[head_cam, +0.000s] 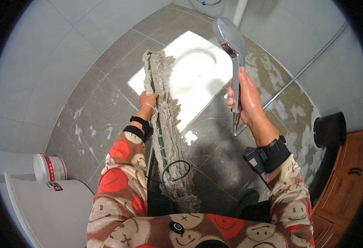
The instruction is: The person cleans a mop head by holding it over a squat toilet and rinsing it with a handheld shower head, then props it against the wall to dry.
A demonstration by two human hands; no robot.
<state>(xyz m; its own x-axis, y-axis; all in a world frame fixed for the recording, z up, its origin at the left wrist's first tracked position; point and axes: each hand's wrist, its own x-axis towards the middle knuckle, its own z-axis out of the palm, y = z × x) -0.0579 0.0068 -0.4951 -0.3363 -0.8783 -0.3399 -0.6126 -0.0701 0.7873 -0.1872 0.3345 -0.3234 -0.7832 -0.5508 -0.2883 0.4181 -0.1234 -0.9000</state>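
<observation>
My left hand [148, 100] grips a long grey string mop head [172, 145] by its green backing strip. The mop's far end overlaps the edge of a white ceramic squat toilet [186, 102] set in the floor. In my right hand [249, 96] is the handle of a chrome shower head [231, 34], held upright to the right of the toilet. A metal shower hose [305, 69] runs from below the handle up along the right wall. I cannot tell whether water leaves the shower head.
White foam [269, 71] and wet patches lie on the grey floor tiles [212, 139]. A white plastic bucket [49, 167] and a large white tub [54, 214] stand at left. On the right are a black bin [330, 129] and a brown wooden cabinet [351, 167]. A white pipe [239, 12] rises behind the toilet.
</observation>
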